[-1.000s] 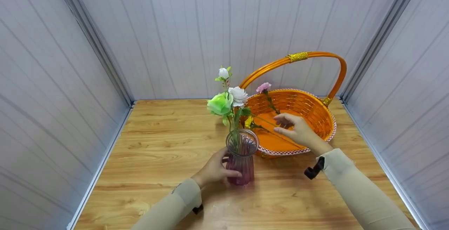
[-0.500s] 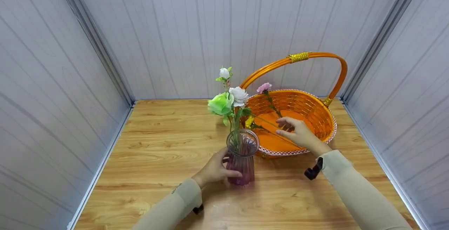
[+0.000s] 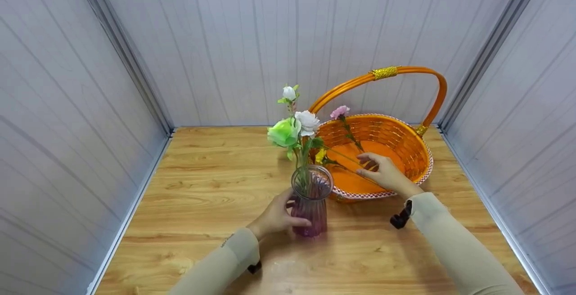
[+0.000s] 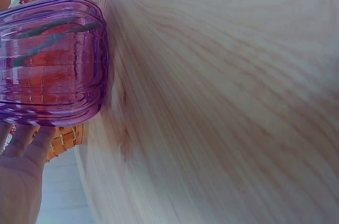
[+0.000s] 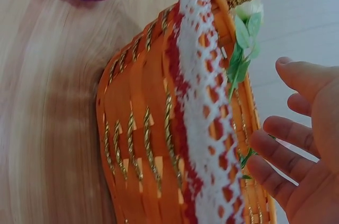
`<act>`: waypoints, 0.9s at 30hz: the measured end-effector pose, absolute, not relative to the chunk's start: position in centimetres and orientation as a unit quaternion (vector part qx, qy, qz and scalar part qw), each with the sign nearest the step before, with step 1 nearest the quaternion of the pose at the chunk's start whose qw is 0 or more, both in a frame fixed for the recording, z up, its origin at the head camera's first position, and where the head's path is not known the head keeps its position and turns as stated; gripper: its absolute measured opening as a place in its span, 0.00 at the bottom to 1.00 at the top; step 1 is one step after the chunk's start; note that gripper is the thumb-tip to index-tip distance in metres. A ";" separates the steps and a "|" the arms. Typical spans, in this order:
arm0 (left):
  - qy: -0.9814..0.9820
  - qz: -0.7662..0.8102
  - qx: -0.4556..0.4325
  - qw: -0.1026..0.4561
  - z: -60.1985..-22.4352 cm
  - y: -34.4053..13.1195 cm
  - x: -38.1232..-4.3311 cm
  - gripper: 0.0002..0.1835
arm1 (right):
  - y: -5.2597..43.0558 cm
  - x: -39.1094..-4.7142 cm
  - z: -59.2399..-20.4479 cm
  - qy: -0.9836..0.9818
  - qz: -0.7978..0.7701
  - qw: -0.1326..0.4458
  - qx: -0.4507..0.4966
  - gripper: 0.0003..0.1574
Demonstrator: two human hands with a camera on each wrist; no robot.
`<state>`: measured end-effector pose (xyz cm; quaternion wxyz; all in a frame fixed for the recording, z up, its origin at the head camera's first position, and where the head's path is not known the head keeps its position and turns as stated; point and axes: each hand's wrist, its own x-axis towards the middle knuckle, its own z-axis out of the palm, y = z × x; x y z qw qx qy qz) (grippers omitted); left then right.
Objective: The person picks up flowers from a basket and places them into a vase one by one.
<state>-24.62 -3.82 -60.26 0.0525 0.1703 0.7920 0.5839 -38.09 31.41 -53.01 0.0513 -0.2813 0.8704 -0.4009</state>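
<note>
My left hand [image 3: 280, 214] grips a ribbed purple glass vase [image 3: 317, 218] standing on the table, its thumb across the front. Stems of a green rose [image 3: 284, 132] and a white rosebud [image 3: 289, 93] run down into it. My right hand [image 3: 382, 172] hovers over the orange basket [image 5: 137, 144], fingers loosely bent and apart from the thumb. Nothing shows between them. A pink carnation [image 3: 339, 112] leans on the back rim, its stem ending near my fingertips. A yellow flower [image 3: 320, 156] lies inside. A white flower [image 5: 250, 9] with green leaves lies over the basket's left side.
The basket's tall handle [image 3: 436, 99] arches above its back side. Grey panel walls [image 3: 252, 47] enclose the wooden table [image 3: 202, 182] at the back and both sides. Lace trim [image 5: 204, 102] edges the basket's rim.
My right hand has shifted slightly right and down over the basket. The left hand and vase hold their place, and the flowers lie as before.
</note>
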 end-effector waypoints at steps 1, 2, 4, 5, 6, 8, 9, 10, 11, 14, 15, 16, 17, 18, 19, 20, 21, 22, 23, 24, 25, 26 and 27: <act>0.792 0.584 0.170 0.054 -60.2 -3.8 -24.6 0.54 | 31.5 -38.2 -53.2 0.872 -0.400 0.052 -0.279 0.29; 0.792 0.584 0.169 0.054 -60.2 -3.8 -24.6 0.54 | 31.6 -38.4 -53.3 0.872 -0.399 0.054 -0.277 0.30; 0.794 0.582 0.167 0.056 -60.2 -3.8 -24.6 0.54 | 31.7 -38.6 -53.6 0.873 -0.399 0.059 -0.275 0.31; 0.794 0.582 0.167 0.056 -60.1 -3.8 -24.6 0.54 | 31.7 -38.8 -53.7 0.874 -0.398 0.063 -0.272 0.31; 0.794 0.581 0.169 0.055 -60.1 -3.8 -24.6 0.54 | 31.8 -38.9 -53.8 0.875 -0.397 0.066 -0.270 0.32; 0.794 0.579 0.175 0.051 -60.2 -3.8 -24.7 0.54 | 31.8 -39.1 -54.0 0.876 -0.396 0.072 -0.267 0.33; 0.794 0.578 0.179 0.049 -60.2 -3.8 -24.7 0.54 | 31.9 -39.2 -54.1 0.876 -0.396 0.075 -0.265 0.33; 0.794 0.578 0.181 0.047 -60.2 -3.8 -24.7 0.54 | 31.9 -39.2 -54.1 0.877 -0.395 0.077 -0.263 0.34; 0.794 0.578 0.184 0.046 -60.2 -3.8 -24.7 0.54 | 31.9 -39.3 -54.2 0.877 -0.395 0.079 -0.262 0.35; 0.794 0.576 0.187 0.043 -60.2 -3.7 -24.7 0.54 | 32.0 -39.5 -54.4 0.878 -0.393 0.085 -0.259 0.37; 0.795 0.576 0.186 0.043 -60.2 -3.7 -24.7 0.53 | 32.0 -39.6 -54.5 0.879 -0.391 0.086 -0.259 0.38; 0.795 0.576 0.185 0.044 -60.2 -3.7 -24.7 0.53 | 32.0 -39.7 -54.6 0.881 -0.388 0.089 -0.256 0.39; 0.795 0.576 0.184 0.045 -60.2 -3.7 -24.7 0.53 | 32.0 -39.8 -54.7 0.881 -0.388 0.093 -0.254 0.39; 0.795 0.576 0.183 0.047 -60.3 -3.7 -24.7 0.53 | 32.0 -39.9 -54.7 0.883 -0.384 0.096 -0.254 0.39; 0.795 0.577 0.181 0.048 -60.3 -3.7 -24.7 0.53 | 32.0 -40.0 -54.8 0.883 -0.382 0.099 -0.254 0.39; 0.795 0.577 0.179 0.049 -60.3 -3.7 -24.7 0.53 | 32.0 -40.1 -54.8 0.884 -0.379 0.103 -0.253 0.39; 0.795 0.579 0.177 0.050 -60.3 -3.7 -24.7 0.53 | 32.0 -40.2 -54.9 0.885 -0.377 0.107 -0.251 0.40; 0.794 0.580 0.176 0.050 -60.3 -3.7 -24.7 0.53 | 32.0 -40.3 -54.9 0.886 -0.375 0.111 -0.249 0.40; 0.793 0.582 0.174 0.050 -60.3 -3.7 -24.7 0.53 | 31.9 -40.5 -54.9 0.886 -0.373 0.114 -0.250 0.40; 0.792 0.583 0.173 0.050 -60.3 -3.7 -24.7 0.53 | 31.9 -40.6 -54.9 0.887 -0.370 0.116 -0.250 0.41; 0.792 0.583 0.173 0.050 -60.3 -3.7 -24.7 0.53 | 31.9 -40.7 -54.9 0.888 -0.370 0.120 -0.247 0.41; 0.792 0.583 0.173 0.050 -60.3 -3.7 -24.7 0.53 | 31.9 -40.8 -55.0 0.888 -0.369 0.123 -0.246 0.42; 0.792 0.583 0.174 0.050 -60.2 -3.7 -24.7 0.52 | 31.9 -40.8 -55.0 0.888 -0.367 0.125 -0.245 0.42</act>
